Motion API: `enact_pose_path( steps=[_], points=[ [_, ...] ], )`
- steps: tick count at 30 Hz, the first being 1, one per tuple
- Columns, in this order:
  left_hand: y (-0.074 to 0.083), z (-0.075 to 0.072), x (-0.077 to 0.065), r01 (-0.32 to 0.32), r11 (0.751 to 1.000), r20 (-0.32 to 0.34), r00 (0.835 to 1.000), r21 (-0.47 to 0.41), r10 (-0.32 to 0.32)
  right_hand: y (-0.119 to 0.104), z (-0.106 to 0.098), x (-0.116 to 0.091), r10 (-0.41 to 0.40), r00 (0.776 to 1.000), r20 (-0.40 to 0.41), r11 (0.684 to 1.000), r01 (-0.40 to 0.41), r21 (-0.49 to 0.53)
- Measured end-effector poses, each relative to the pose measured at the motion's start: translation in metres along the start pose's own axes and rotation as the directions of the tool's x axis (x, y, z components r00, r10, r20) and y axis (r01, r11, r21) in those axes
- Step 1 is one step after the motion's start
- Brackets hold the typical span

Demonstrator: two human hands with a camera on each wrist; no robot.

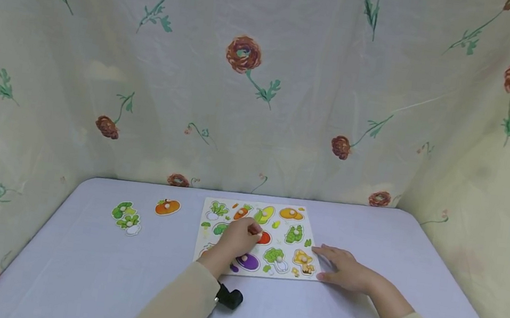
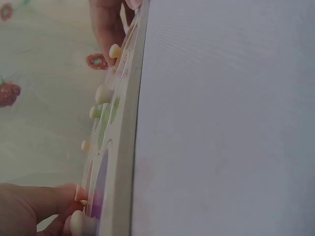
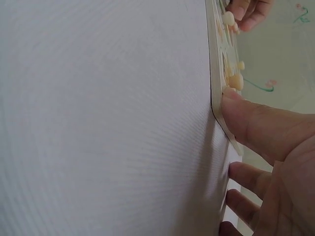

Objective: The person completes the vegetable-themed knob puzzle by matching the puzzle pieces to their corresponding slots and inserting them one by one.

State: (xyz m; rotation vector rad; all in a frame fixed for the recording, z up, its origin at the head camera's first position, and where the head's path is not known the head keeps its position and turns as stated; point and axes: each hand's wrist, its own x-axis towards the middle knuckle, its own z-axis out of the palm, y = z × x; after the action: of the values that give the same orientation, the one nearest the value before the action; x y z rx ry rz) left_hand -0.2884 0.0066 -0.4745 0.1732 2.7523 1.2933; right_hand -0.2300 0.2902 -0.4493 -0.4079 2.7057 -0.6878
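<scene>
A white vegetable puzzle board (image 1: 239, 212) lies flat, with knobbed pieces in its spaces. Over its middle, my left hand (image 1: 235, 240) pinches a small knob at the left side of the red tomato piece (image 1: 265, 238). The purple eggplant piece (image 1: 248, 262) is just below that hand, the green-topped cabbage piece (image 1: 275, 255) to its right. My right hand (image 1: 348, 269) rests at the board's right edge, fingers spread. In the right wrist view its thumb (image 3: 251, 118) presses on the board's corner near a knob. The left forearm covers part of the board's lower left.
To the left of the board, a pumpkin piece (image 1: 167, 207) lies on the white table (image 1: 76, 264). Farther left are a broccoli piece (image 1: 123, 210) and a white radish piece (image 1: 130, 224), overlapping in this view. Flower-patterned curtain (image 1: 285, 147) stands behind and at both sides.
</scene>
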Motion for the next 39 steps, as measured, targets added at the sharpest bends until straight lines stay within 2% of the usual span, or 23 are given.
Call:
enact_pose_path(
  steps=[9,18,26,30,35,39],
  points=[
    [-0.012,-0.019,-0.007,-0.019,1.000,0.008,1.000,-0.009,0.019,-0.002,0.000,0.000,0.018,1.000,-0.002,1.000,-0.018,0.002],
    [-0.020,-0.033,-0.011,-0.017,1.000,-0.025,1.000,0.012,0.017,-0.002,-0.001,0.000,0.007,1.000,-0.006,1.000,-0.007,0.003],
    [-0.038,-0.048,-0.010,-0.022,1.000,-0.102,0.995,0.006,0.023,-0.003,-0.001,-0.002,-0.002,1.000,-0.008,1.000,0.002,0.005],
    [-0.050,-0.061,-0.010,0.001,1.000,-0.140,0.990,-0.014,-0.003,-0.002,0.000,-0.001,0.002,1.000,-0.006,1.000,-0.002,0.002],
    [-0.057,-0.077,-0.012,0.031,1.000,-0.200,0.979,-0.006,-0.031,-0.001,0.000,0.000,0.004,1.000,-0.007,1.000,-0.003,0.002],
    [-0.062,-0.090,-0.013,0.062,0.997,-0.229,0.971,-0.043,-0.071,0.000,0.002,0.000,0.008,1.000,-0.007,1.000,-0.008,0.005]
  ],
)
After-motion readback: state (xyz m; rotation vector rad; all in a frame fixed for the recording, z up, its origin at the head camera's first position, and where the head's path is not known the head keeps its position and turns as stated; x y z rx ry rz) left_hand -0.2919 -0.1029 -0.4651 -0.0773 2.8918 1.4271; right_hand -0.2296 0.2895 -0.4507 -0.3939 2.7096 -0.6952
